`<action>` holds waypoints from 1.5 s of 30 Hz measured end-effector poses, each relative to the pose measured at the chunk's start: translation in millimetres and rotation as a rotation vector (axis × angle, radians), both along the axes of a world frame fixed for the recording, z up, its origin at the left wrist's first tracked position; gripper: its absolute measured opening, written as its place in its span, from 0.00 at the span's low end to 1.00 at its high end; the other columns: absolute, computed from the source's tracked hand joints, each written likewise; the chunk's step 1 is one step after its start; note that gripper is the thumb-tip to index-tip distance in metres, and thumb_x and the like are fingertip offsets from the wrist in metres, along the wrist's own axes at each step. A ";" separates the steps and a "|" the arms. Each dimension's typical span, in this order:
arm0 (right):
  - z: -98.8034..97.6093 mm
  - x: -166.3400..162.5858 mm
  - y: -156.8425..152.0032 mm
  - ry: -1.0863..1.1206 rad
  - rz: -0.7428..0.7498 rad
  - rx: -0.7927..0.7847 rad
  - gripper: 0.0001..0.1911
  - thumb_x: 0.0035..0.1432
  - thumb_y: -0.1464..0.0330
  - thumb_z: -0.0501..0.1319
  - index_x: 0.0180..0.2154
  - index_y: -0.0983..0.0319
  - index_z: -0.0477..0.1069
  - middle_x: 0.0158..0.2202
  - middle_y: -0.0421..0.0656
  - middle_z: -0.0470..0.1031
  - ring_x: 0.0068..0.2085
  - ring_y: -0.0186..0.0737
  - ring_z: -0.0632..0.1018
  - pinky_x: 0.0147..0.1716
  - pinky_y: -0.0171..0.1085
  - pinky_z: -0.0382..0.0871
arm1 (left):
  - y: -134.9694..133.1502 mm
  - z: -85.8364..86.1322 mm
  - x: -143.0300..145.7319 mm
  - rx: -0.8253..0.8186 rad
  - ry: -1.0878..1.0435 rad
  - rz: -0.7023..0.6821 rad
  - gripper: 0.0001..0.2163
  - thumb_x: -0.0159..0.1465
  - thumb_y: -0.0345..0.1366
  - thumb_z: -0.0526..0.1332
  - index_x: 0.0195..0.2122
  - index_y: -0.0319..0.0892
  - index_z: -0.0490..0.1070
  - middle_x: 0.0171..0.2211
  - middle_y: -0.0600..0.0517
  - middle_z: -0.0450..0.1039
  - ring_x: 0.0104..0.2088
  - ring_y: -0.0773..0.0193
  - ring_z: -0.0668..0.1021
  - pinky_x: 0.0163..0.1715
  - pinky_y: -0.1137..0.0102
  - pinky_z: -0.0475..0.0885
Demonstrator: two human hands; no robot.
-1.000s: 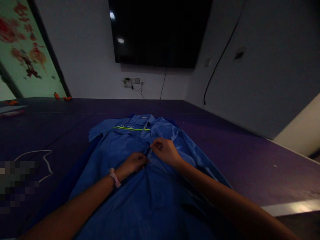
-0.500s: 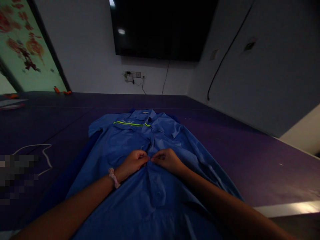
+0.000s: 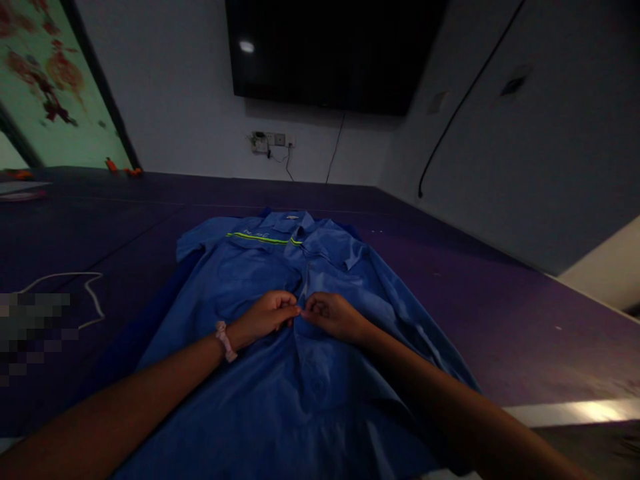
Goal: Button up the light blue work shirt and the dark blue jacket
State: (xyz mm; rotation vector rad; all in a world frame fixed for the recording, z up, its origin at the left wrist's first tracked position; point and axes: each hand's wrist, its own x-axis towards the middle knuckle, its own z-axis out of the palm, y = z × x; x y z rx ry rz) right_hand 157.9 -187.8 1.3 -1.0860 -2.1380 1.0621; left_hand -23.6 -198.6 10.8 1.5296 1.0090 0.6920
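A blue work shirt (image 3: 240, 280) with a yellow-green reflective stripe across the chest lies flat, front up, collar away from me, on a dark purple table (image 3: 500, 313). Both my hands meet at the shirt's front opening, mid-chest. My left hand (image 3: 267, 315), with a pink band at its wrist, pinches the left edge of the opening. Fingertip to fingertip with it, my right hand (image 3: 333, 315) pinches the right edge. Whether a button sits between the fingers is hidden.
A white cord (image 3: 75, 287) loops on the table at the left. A dark screen (image 3: 330, 53) hangs on the far wall above a socket (image 3: 273, 140) with cables. The table's pale front edge (image 3: 575, 413) shows at lower right.
My right hand has come down from higher on the shirt front and now meets the left hand. The view has shifted slightly; the shirt lies as before.
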 end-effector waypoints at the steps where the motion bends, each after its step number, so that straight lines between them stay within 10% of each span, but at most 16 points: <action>1: 1.1 0.2 -0.9 -0.006 0.016 0.012 0.15 0.52 0.58 0.57 0.27 0.65 0.66 0.17 0.35 0.62 0.18 0.27 0.63 0.17 0.28 0.52 | -0.6 0.3 0.3 -0.005 -0.003 -0.004 0.11 0.53 0.42 0.57 0.23 0.38 0.61 0.17 0.59 0.61 0.14 0.77 0.60 0.14 0.79 0.50; 16: 11.0 -1.1 -12.8 -0.200 -0.026 0.246 0.16 0.54 0.56 0.56 0.27 0.63 0.67 0.18 0.36 0.64 0.19 0.27 0.63 0.18 0.28 0.50 | -5.2 5.3 2.6 -0.046 -0.053 -0.029 0.10 0.53 0.41 0.56 0.23 0.39 0.61 0.16 0.59 0.60 0.15 0.77 0.60 0.15 0.79 0.50; 45: 1.5 -2.9 -5.4 0.200 -0.019 -0.163 0.11 0.45 0.64 0.62 0.19 0.65 0.65 0.16 0.35 0.62 0.19 0.26 0.63 0.19 0.28 0.54 | -8.0 4.6 3.8 0.274 0.199 -0.062 0.13 0.55 0.41 0.54 0.18 0.39 0.60 0.15 0.58 0.56 0.18 0.73 0.59 0.18 0.76 0.51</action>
